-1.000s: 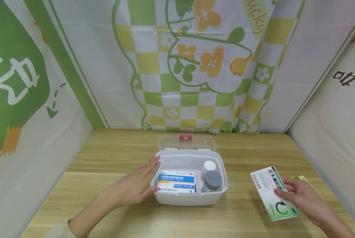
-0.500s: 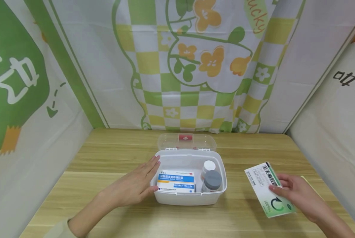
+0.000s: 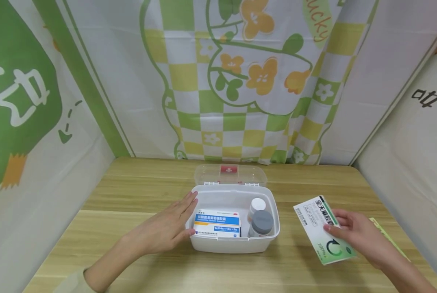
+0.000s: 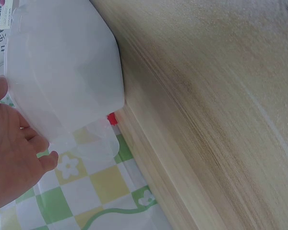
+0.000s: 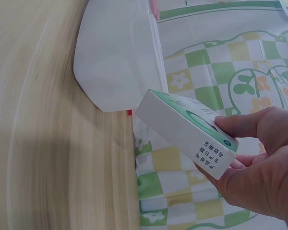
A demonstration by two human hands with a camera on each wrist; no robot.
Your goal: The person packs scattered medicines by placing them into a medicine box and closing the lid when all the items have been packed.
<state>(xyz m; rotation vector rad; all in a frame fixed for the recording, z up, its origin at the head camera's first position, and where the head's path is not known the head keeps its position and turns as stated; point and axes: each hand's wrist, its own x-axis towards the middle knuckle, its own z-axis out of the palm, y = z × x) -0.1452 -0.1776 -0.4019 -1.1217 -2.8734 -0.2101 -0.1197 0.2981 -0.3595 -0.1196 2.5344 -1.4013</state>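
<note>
A white plastic medicine box (image 3: 233,245) stands on the table with its clear lid (image 3: 247,174) swung back. Inside lie a blue-and-white medicine carton (image 3: 218,224), a white-capped bottle (image 3: 257,204) and a grey-capped bottle (image 3: 262,222). My left hand (image 3: 163,228) rests against the box's left side, fingers nearly straight at the rim; the left wrist view shows the fingertips touching its wall (image 4: 62,62). To the right of the box, my right hand (image 3: 361,236) pinches a green-and-white medicine carton (image 3: 322,232) between thumb and fingers, above the table. Its printed end faces the right wrist view.
A yellow-green flat item (image 3: 388,238) lies on the table at the far right, partly hidden behind my right hand. The wooden table (image 3: 141,191) meets a checked, flowered curtain (image 3: 233,122) at the back. White printed cloth walls stand at both sides.
My right hand has moved left and slightly away from me with the green-and-white carton, nearer to the medicine box. The left hand stays at the box's side.
</note>
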